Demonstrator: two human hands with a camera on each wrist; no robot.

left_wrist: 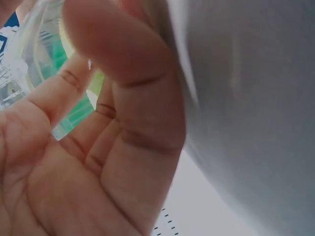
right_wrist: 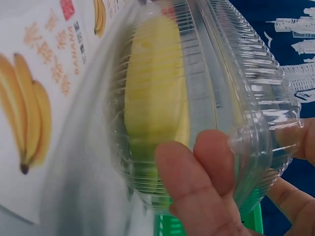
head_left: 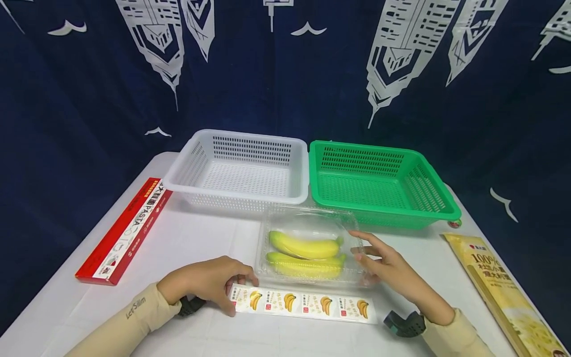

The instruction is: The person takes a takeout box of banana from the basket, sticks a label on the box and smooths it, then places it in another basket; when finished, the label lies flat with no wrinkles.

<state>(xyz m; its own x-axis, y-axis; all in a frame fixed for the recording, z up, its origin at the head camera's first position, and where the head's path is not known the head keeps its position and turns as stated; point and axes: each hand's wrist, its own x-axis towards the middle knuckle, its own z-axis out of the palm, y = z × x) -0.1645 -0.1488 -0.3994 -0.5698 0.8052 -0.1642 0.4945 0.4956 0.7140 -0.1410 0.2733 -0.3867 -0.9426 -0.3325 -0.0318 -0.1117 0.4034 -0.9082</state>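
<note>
A clear plastic clamshell container [head_left: 308, 218] with two yellow-green bananas [head_left: 305, 245] inside lies in the middle of the white table. My right hand [head_left: 385, 265] grips its right end; in the right wrist view the fingertips [right_wrist: 184, 167] press one wall, with other fingers round the far side. In front lies a flat strip of banana labels [head_left: 308, 305], several in a row. My left hand [head_left: 211, 280] rests at the strip's left end, thumb and fingers loosely bent and spread around it, fingertips close to the container's near left corner.
A white basket [head_left: 236, 196] and a green basket [head_left: 383, 213] stand side by side behind the container. At the left lies a red pasta box [head_left: 122, 230], at the right a yellow pasta packet [head_left: 504, 292]. A dark patterned curtain [head_left: 276, 84] hangs behind.
</note>
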